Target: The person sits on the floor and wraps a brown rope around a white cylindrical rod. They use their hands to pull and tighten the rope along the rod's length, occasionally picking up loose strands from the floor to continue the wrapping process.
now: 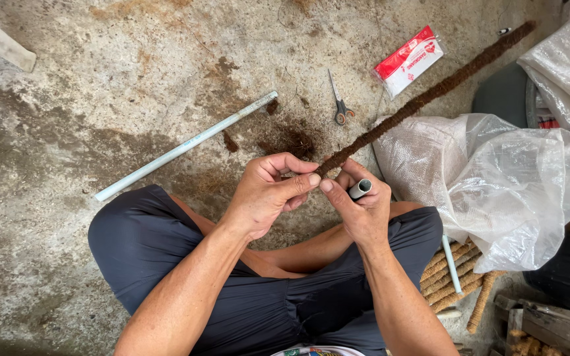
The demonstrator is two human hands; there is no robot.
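Observation:
A long brown fibre-wrapped stick (430, 95) runs from my hands up to the top right of the view. My left hand (265, 194) pinches its near end between thumb and forefinger. My right hand (361, 204) grips the same end, where a short bare stub of grey pipe (361, 188) pokes out past the fingers. Both hands meet above my crossed legs in dark shorts (159, 247).
A bare white pipe (186, 146) lies on the concrete floor at left. Small scissors (340, 105) and a red-and-white packet (409, 60) lie beyond my hands. Loose brown fibre (291, 140) is scattered there. Clear plastic bags (503, 178) and finished fibre sticks (446, 277) sit at right.

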